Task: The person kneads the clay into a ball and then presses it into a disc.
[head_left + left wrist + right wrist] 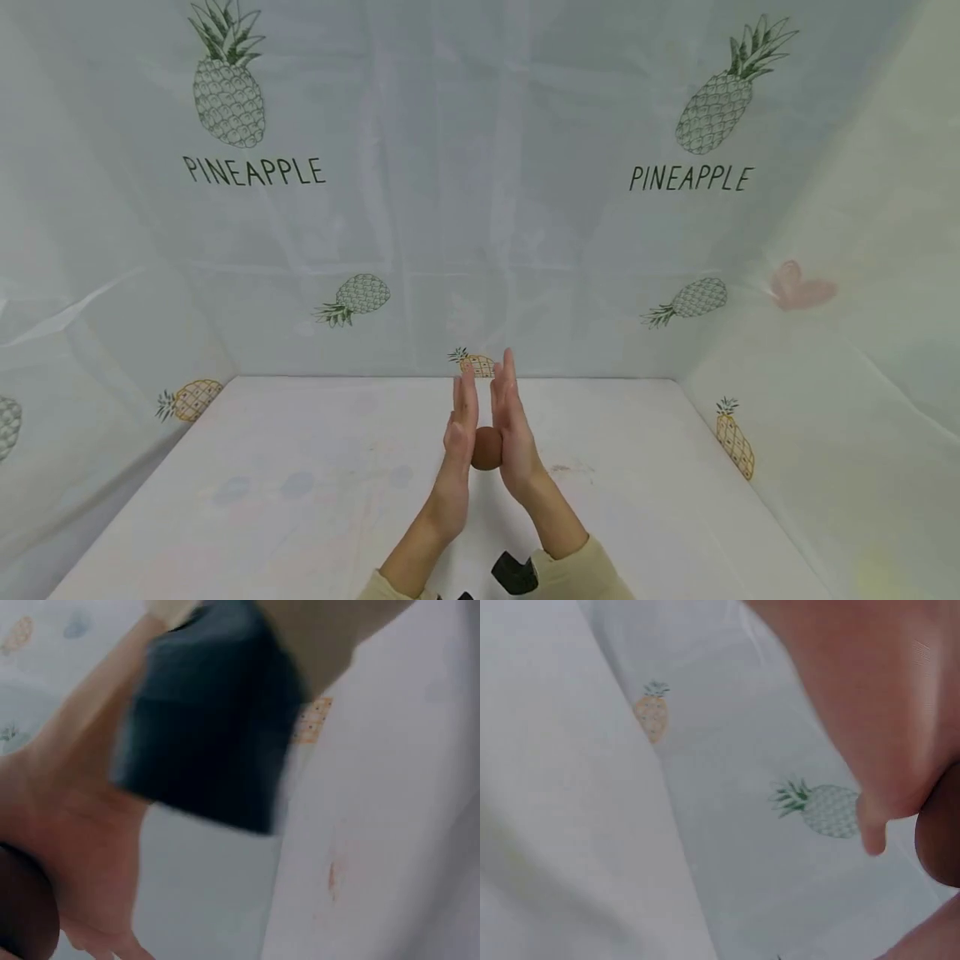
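Brown ball [487,448], round and without a long axis, sits pressed between the two palms above the white surface [300,483]. Left hand [460,425] and right hand [512,425] face each other, fingers straight and pointing away, equally near it.

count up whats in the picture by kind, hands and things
hands: 2, the left hand and the right hand, palms pressed flat on either side of the ball
brown ball: 1, between the palms
white table: 1
pineapple cloth behind: 1
total: 5
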A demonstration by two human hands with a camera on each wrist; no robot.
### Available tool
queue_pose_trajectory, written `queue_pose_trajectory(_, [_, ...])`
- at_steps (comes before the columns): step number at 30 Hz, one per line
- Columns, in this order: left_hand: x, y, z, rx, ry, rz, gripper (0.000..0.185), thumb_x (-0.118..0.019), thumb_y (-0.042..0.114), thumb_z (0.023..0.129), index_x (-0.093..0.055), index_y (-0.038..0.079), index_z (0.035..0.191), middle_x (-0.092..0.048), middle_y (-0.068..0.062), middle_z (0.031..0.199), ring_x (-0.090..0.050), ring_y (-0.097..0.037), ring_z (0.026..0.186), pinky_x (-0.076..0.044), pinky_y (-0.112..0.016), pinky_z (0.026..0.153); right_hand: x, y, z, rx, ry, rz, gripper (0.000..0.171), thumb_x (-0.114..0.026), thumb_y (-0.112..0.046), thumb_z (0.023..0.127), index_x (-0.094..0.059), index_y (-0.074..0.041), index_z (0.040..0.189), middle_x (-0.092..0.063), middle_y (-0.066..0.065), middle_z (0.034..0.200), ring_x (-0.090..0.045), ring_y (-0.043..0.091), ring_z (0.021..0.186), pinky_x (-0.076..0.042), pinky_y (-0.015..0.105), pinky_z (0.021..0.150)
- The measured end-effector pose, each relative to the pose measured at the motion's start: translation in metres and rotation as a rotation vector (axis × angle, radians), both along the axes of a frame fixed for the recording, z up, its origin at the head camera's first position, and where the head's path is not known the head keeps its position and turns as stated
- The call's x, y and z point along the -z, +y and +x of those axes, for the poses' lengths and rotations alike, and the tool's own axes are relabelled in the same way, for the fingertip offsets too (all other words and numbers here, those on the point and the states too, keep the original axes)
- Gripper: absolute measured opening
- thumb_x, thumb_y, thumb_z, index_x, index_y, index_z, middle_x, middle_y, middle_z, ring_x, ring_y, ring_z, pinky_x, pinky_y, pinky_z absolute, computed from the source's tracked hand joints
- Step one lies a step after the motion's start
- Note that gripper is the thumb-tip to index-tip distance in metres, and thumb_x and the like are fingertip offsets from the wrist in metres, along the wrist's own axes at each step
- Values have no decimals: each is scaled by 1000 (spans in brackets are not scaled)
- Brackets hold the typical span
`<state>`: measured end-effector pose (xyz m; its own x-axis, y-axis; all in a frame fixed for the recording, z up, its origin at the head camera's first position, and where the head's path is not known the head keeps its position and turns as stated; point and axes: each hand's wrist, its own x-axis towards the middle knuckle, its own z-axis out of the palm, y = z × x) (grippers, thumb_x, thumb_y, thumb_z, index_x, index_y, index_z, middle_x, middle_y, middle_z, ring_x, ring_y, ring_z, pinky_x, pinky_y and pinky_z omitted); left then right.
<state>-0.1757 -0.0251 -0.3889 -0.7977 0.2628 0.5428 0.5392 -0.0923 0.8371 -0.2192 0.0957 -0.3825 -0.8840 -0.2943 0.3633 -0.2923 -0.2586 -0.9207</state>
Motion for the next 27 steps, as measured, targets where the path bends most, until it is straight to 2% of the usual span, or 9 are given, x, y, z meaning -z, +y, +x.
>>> queue_pose_trajectory(3, [-4,-8,-2,-60,-11,47,60,1,45,112,8,34,170,16,14,177,24,-14,161,23,-69,118,4,-8,2,-100,52,97,61,-3,-52,114,16,-35,169,18,-13,176,16,20,163,13,60,128])
queue_pose_trajectory(7, [-7,-18,-8,-144,-80,99,61,0,53,111,8,38,170,17,18,175,23,-10,161,23,-64,121,2,-16,10,-193,135,172,59,-1,-45,114,16,-33,169,19,-19,175,20,13,161,14,61,127])
queue_pose_trajectory(11, [-6,-27,-16,-234,-106,112,62,-4,55,111,10,39,169,18,17,175,23,-10,160,24,-59,122,-6,-19,20,-272,139,139,60,-2,-48,113,17,-35,169,18,-16,175,21,12,161,16,63,125])
queue_pose_trajectory(15, [-3,-29,-21,-316,-106,76,62,-8,52,111,10,38,169,16,14,176,22,-13,161,26,-59,120,-18,-16,28,-322,93,24,62,3,-53,111,22,-35,167,18,-11,176,20,16,162,17,63,125])
queue_pose_trajectory(17, [-1,-26,-22,-346,-103,31,62,-8,51,112,10,36,170,15,14,176,21,-14,162,25,-61,119,-23,-13,30,-318,83,-35,61,5,-52,111,24,-36,166,18,-9,176,19,18,163,18,60,126])
queue_pose_trajectory(20, [2,-18,-20,-366,-75,-67,63,-8,49,113,9,30,170,14,13,176,19,-18,163,21,-65,120,-27,-8,30,-263,87,-93,59,4,-50,112,24,-37,166,18,-6,176,19,20,163,18,57,127])
queue_pose_trajectory(23, [3,-10,-15,-334,-27,-145,62,-8,46,113,10,27,170,15,12,177,19,-19,163,18,-67,120,-26,-5,27,-188,74,-95,59,1,-51,113,23,-38,166,19,-7,176,20,21,163,18,56,127])
queue_pose_trajectory(25, [3,-7,-12,-302,14,-158,62,-8,44,114,10,27,170,15,11,177,17,-19,163,16,-67,121,-22,-6,22,-156,44,-76,59,-1,-53,113,21,-39,166,17,-9,176,20,20,163,18,56,127])
queue_pose_trajectory(27, [3,-6,-10,-279,52,-147,61,-8,42,114,9,27,171,14,10,178,16,-20,164,16,-67,121,-17,-8,18,-162,-4,-33,60,-3,-55,113,19,-40,167,15,-11,176,18,18,163,17,56,127])
